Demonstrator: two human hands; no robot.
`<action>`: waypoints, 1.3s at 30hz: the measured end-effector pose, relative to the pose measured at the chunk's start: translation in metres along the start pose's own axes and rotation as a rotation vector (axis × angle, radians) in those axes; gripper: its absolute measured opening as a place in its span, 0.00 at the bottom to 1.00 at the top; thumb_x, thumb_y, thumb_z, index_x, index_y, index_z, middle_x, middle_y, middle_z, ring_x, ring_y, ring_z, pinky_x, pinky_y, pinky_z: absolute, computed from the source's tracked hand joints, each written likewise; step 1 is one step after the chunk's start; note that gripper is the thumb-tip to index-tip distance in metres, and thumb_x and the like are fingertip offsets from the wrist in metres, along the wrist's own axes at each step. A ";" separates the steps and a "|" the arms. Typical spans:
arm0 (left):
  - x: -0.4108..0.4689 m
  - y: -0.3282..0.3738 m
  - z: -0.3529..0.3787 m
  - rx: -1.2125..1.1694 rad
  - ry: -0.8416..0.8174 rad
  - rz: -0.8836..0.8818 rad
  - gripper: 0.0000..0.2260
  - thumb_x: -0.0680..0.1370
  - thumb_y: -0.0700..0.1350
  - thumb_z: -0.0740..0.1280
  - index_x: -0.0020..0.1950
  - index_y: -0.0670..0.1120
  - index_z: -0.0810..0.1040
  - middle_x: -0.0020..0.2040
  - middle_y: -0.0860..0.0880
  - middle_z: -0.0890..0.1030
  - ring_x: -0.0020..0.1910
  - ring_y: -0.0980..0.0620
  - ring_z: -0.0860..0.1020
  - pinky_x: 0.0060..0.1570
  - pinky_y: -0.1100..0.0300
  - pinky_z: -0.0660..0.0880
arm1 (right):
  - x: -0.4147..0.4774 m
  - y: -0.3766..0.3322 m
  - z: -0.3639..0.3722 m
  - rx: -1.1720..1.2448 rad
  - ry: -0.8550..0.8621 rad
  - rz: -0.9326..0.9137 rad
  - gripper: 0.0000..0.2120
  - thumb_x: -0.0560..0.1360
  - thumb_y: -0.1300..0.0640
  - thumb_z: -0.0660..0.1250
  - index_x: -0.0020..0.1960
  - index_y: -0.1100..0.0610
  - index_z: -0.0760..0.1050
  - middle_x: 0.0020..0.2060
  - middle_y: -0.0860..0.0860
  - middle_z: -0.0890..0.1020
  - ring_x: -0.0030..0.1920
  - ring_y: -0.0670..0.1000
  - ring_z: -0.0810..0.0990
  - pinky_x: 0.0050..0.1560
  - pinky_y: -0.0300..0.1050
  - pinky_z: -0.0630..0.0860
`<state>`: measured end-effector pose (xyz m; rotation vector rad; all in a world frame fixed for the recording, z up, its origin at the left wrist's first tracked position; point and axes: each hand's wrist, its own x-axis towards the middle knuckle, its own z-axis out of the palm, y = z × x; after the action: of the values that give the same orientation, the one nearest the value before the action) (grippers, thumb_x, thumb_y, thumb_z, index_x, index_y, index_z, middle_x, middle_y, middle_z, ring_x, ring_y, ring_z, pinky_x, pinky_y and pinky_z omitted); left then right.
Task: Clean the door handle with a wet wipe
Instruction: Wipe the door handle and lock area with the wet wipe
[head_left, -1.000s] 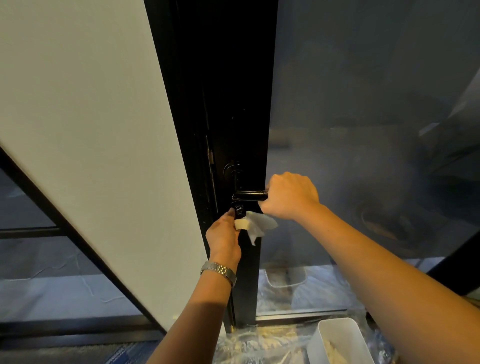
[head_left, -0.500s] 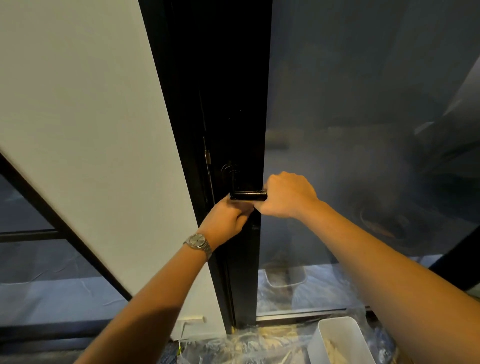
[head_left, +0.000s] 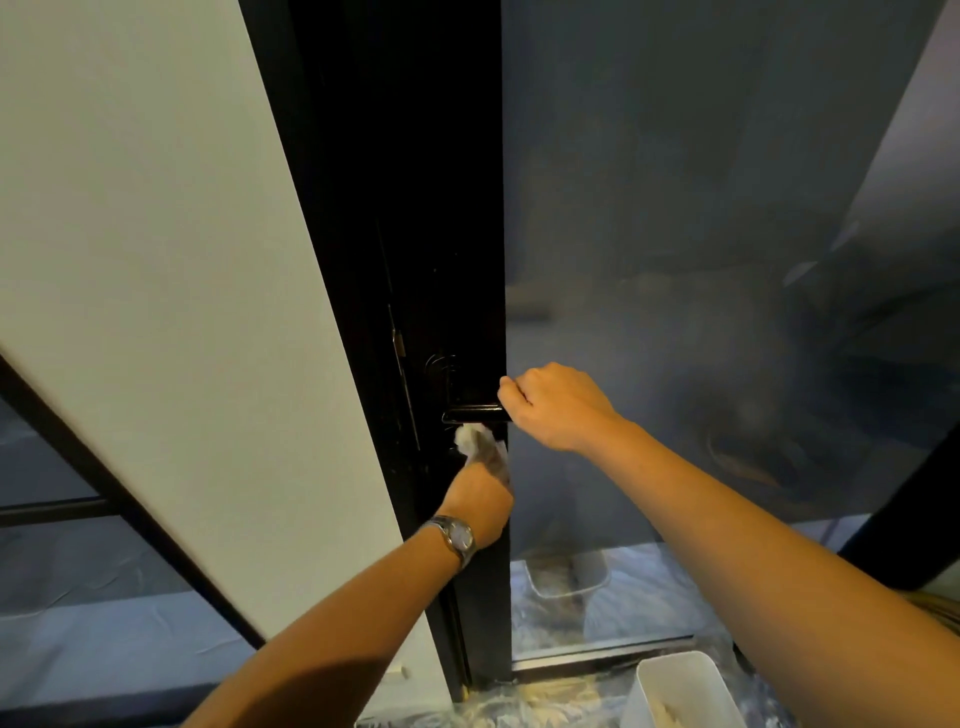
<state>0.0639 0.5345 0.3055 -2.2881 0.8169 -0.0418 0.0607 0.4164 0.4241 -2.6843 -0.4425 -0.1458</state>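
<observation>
On the black door frame (head_left: 441, 234), the door handle (head_left: 475, 414) was a dark lever lying level, its free end pointing right. The right hand (head_left: 561, 408) gripped that right end, fingers curled over the bar, knuckles up and wrist angled down to the right of the handle. Just below the handle the left hand (head_left: 480, 501) held the wet wipe (head_left: 477, 441), with the fingers gathered round its lower part and the back of the hand toward the camera. The wipe rose from the fist as a white bunch to the underside of the handle, near its left end. Whether it pressed the metal or stopped just short could not be told in the dark. A metal wristwatch (head_left: 457, 538) sat on the left wrist, further below the handle. Right of the handle spread a dim glass pane (head_left: 701, 260), and left of it a white wall panel (head_left: 182, 312). Well below the handle and to its right stood a white container (head_left: 675, 691) on crinkled plastic sheeting (head_left: 545, 701).
</observation>
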 end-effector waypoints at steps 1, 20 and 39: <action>0.004 0.007 0.009 -0.036 -0.038 0.016 0.16 0.78 0.43 0.60 0.63 0.38 0.71 0.65 0.41 0.70 0.67 0.37 0.64 0.68 0.42 0.61 | 0.000 0.001 0.000 0.008 -0.005 -0.005 0.27 0.82 0.52 0.50 0.25 0.57 0.58 0.21 0.52 0.61 0.23 0.51 0.57 0.26 0.44 0.55; -0.006 -0.009 0.002 -0.342 0.369 -0.118 0.16 0.57 0.46 0.79 0.42 0.45 0.84 0.50 0.46 0.83 0.53 0.48 0.80 0.55 0.53 0.77 | 0.002 -0.002 -0.001 0.054 0.008 0.025 0.27 0.81 0.53 0.51 0.24 0.58 0.57 0.20 0.52 0.61 0.23 0.51 0.58 0.26 0.45 0.56; -0.028 -0.025 -0.010 -1.333 0.673 -0.978 0.07 0.77 0.34 0.59 0.54 0.37 0.72 0.53 0.40 0.74 0.41 0.50 0.73 0.35 0.68 0.69 | 0.002 -0.006 0.002 0.004 0.039 0.071 0.25 0.79 0.54 0.51 0.24 0.59 0.58 0.20 0.52 0.62 0.23 0.52 0.59 0.26 0.45 0.57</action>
<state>0.0527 0.5587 0.3344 -3.8093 -0.2895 -1.0086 0.0613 0.4225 0.4250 -2.6844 -0.3346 -0.1757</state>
